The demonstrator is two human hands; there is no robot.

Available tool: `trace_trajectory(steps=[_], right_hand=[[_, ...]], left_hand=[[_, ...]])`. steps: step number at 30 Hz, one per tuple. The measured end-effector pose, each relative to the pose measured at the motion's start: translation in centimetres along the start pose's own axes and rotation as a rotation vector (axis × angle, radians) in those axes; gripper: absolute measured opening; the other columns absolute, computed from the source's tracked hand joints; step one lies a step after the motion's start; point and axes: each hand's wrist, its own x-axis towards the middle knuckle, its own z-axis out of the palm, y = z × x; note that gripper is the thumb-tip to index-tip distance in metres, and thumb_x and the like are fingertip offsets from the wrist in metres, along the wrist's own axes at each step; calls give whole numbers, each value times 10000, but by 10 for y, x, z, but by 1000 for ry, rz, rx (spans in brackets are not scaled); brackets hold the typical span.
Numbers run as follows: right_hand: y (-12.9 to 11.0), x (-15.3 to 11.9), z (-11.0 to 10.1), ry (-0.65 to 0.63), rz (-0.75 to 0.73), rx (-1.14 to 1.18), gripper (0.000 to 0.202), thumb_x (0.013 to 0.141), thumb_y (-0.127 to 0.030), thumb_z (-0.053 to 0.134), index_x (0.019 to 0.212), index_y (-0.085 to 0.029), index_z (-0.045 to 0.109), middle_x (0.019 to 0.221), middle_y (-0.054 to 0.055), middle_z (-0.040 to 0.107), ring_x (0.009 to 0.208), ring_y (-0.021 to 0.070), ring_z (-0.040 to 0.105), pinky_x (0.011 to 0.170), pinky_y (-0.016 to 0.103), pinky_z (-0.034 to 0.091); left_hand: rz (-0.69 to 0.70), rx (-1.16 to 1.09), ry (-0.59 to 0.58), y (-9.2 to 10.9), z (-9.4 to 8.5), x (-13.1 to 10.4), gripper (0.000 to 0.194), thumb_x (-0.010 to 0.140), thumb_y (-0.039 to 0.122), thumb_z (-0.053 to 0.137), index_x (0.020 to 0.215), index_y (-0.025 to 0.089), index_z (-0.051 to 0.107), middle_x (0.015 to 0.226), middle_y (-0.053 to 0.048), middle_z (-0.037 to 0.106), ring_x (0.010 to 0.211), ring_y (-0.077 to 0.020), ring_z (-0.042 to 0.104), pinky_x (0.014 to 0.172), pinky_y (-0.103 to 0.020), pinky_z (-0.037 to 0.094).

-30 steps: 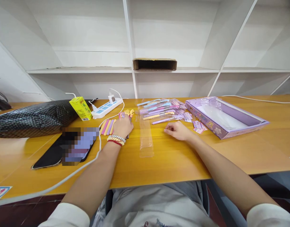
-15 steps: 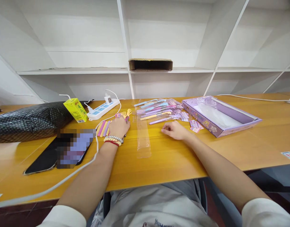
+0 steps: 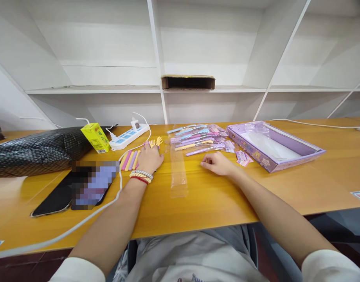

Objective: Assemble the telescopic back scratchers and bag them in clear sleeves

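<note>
My left hand (image 3: 150,159) rests palm down on a row of extendable back scratchers (image 3: 130,160) with pink, yellow and purple handles. Their yellow and pink claw ends (image 3: 155,142) poke out beyond my knuckles. The fingers bend down out of sight, so their grip cannot be seen. My right hand (image 3: 216,163) lies on the table with fingers loosely curled and nothing visible in them. Between my hands is a flat clear plastic sleeve (image 3: 179,176). Behind it lies a pile of plastic-wrapped back scratchers (image 3: 194,137) in blue, purple and yellow.
To the right stands an open purple box (image 3: 274,147), with small printed cards (image 3: 243,158) beside it. On the left are a yellow drink carton (image 3: 95,137), a power strip (image 3: 129,137), phones (image 3: 59,192) and a black wrapped bundle (image 3: 36,152). A white cable (image 3: 89,217) crosses the table.
My left hand has shifted slightly right and lower over the back scratchers, covering the dark parts that showed beside it. My right hand stays put.
</note>
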Motion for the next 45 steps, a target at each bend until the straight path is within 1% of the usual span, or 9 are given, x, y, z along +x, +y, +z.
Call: trace_trajectory(steps=[10,17,25,29,33,36,39,42,45], right_hand=[[3,1,2,6,-11,14,210,824,-327,524,810,-157,646,718,28,660,609,110,552,567,221,368],[2,0,1,4,-12,14,209,822,-331,526,799,-159,641,707,26,657,603,109,546,572,222,366],[0,-1,1,0,-5,18,215,824,-334,522,804,-160,645,704,29,655,598,111,544,575,229,369],[0,0,2,10,0,53,238,827,-371,523,795,-162,630,678,24,639,595,116,543,572,235,369],[0,0,4,116,72,227,363,840,-491,486,878,-152,611,751,47,642,630,125,554,587,244,406],[1,3,4,187,194,513,488,842,-591,414,1053,-171,544,919,78,644,638,125,579,521,235,429],[3,7,3,243,291,810,532,808,-605,461,1171,-218,427,1001,84,619,665,138,612,439,217,420],[5,10,-1,359,308,1008,563,709,-525,632,1138,-225,422,905,46,618,625,128,595,436,215,418],[7,9,-4,410,266,1028,548,581,-420,748,1010,-193,494,696,-16,583,487,85,493,425,211,381]], left_hand=[[269,-74,27,31,-12,-21,370,848,277,336,1041,119,609,1038,-168,597,1029,-283,538,887,-386,404],[106,-139,-235,37,-15,-22,611,848,567,252,1054,123,618,939,-183,662,900,-324,624,738,-408,461],[146,-214,-328,36,-7,-20,539,785,598,367,844,154,666,894,-178,669,883,-327,624,683,-376,440],[207,-439,-319,38,-5,-18,370,815,471,407,702,176,599,766,-110,653,759,-247,610,648,-325,410],[346,-904,-270,48,-7,-22,302,841,441,425,716,179,509,735,-35,614,712,-168,561,678,-284,410],[476,-1232,-410,57,-10,-30,283,832,432,476,720,173,462,727,-14,585,701,-136,545,695,-268,420],[605,-1342,-586,63,-15,-38,289,809,433,540,742,156,488,770,-25,589,735,-130,548,725,-275,424],[701,-1284,-715,62,-21,-42,301,770,426,604,731,138,529,774,-26,589,729,-123,533,724,-271,417],[736,-1201,-808,60,-25,-42,311,739,435,640,732,135,555,732,-10,575,695,-112,512,686,-255,409]])
